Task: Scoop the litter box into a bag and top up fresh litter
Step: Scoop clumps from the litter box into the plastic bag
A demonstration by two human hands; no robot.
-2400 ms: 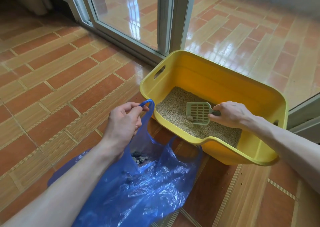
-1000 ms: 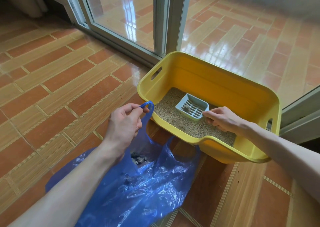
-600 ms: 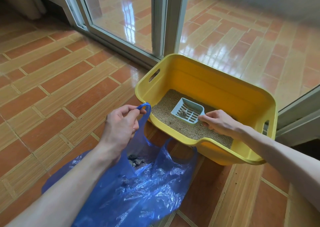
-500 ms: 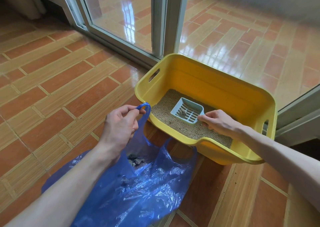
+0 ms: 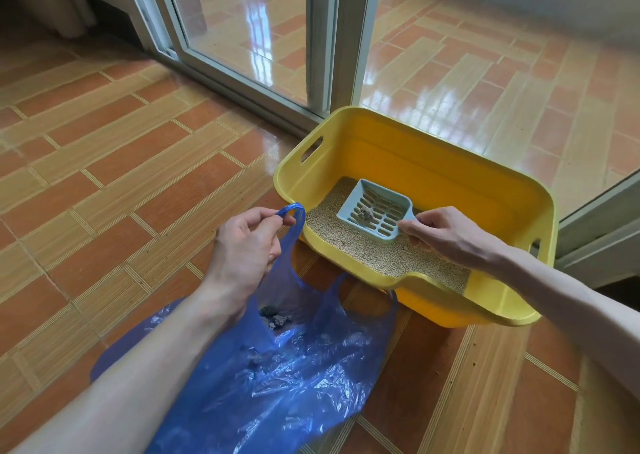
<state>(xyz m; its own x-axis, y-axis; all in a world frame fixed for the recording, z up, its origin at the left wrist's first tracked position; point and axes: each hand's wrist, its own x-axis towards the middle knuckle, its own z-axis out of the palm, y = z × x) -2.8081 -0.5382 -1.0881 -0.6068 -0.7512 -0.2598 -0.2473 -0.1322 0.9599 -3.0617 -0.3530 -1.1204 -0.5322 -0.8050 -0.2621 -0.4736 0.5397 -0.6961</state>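
A yellow litter box [image 5: 433, 162] stands on the tiled floor with pale litter [image 5: 377, 254] covering its bottom. My right hand [image 5: 446, 233] grips the handle of a light blue slotted scoop [image 5: 375, 213], held level above the litter with a grey clump [image 5: 364, 214] in it. My left hand [image 5: 244, 245] pinches one handle of a blue plastic bag [image 5: 294, 367] and holds it up, just left of the box's near corner. The bag's mouth is open and dark clumps [image 5: 275, 318] lie inside.
A sliding glass door with a white frame [image 5: 329, 41] stands right behind the box, with glossy tiled floor beyond it. Another door frame [image 5: 595, 218] sits at the box's right end. A curtain [image 5: 59, 3] hangs at the top left.
The scoop has come up out of the litter with a clump in it, loose grains sifted away, and shifted slightly toward the bag. My left hand keeps holding the bag handle in place.
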